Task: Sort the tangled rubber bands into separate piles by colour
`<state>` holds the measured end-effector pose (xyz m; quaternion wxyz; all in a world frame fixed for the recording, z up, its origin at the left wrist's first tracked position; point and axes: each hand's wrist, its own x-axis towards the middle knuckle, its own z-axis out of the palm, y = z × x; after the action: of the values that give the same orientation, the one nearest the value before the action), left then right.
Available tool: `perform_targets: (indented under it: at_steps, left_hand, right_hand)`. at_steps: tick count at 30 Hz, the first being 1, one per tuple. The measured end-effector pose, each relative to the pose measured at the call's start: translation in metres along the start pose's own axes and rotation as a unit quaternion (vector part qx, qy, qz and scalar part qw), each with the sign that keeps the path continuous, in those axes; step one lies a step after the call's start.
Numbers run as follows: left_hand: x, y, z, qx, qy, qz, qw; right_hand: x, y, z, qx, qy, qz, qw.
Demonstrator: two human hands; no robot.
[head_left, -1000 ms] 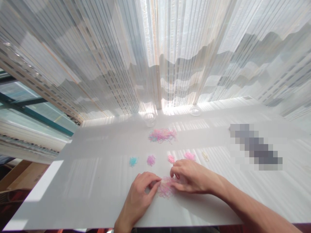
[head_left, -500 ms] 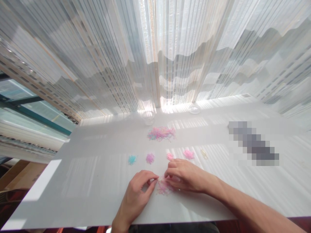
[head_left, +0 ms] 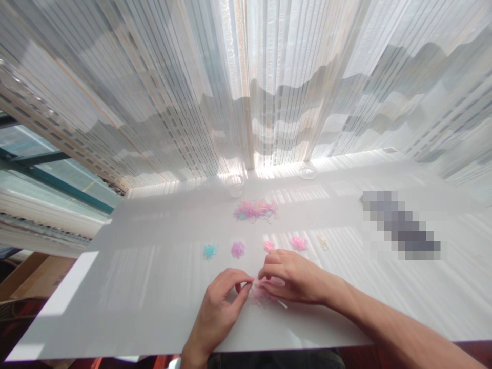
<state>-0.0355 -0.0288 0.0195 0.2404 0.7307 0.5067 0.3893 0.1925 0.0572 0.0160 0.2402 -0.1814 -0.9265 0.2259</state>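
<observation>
My left hand (head_left: 223,302) rests at the near side of the white table, thumb and index fingertips pinched together at the edge of a loose pile of thin pale-pink bands (head_left: 261,296). What lies between those fingertips is too small to make out. Just to its right, my right hand (head_left: 290,277) curls over the same pile, fingers bent together and partly covering it. Whatever its fingertips hold is hidden. Beyond the hands lie small heaps of thin bands: turquoise (head_left: 209,251), purple (head_left: 238,249), bright pink (head_left: 268,246), light pink (head_left: 299,243) and pale yellow (head_left: 322,242).
A larger mixed heap of coloured bands (head_left: 255,210) lies farther back. Behind it stand a clear round container (head_left: 234,185) and a clear shallow lid-like piece (head_left: 307,172). A blurred dark object (head_left: 402,225) lies at right. Sheer striped curtains (head_left: 246,102) hang along the table's (head_left: 146,287) far edge.
Both hands stay over the pale-pink pile. Their fingertips have drawn slightly closer together, the left moving a little right and the right a little left.
</observation>
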Motion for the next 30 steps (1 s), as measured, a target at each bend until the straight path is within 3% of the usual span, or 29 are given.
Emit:
perform_targets:
  at_steps: [9,21,30]
  left_hand:
    - [-0.004,-0.005,-0.001,0.016,-0.007,-0.011,1.000]
    - [-0.009,-0.004,-0.002,0.053,-0.041,-0.024,0.997]
    - [0.004,-0.007,0.008,0.023,-0.015,-0.039,0.999]
  right_hand:
    - [0.000,0.000,0.001,-0.031,-0.024,0.009,0.999]
    - [-0.001,0.005,-0.005,-0.033,-0.005,0.014,0.999]
    - [0.001,0.004,-0.003,-0.028,0.034,-0.002,0.999]
